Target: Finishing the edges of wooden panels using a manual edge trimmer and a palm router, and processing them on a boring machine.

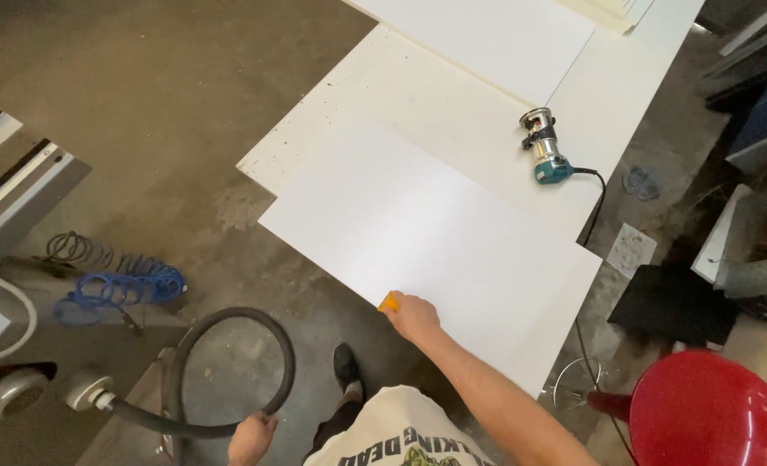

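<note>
A large white panel [435, 233] lies on a white worktable [375, 95]. My right hand [413, 317] is at the panel's near edge, closed around a small orange-yellow tool [388, 301] pressed against that edge. My left hand [252, 433] is low at the bottom of the view, gripping a thick dark hose [228, 345] that loops over the floor. My arm stretches from the lower right up to the panel.
A teal and silver trim router [546, 148] lies on the table with its black cord [592, 207] running off the edge. A blue coiled air hose [124, 287] lies on the concrete floor. A red stool [711, 410] stands at lower right.
</note>
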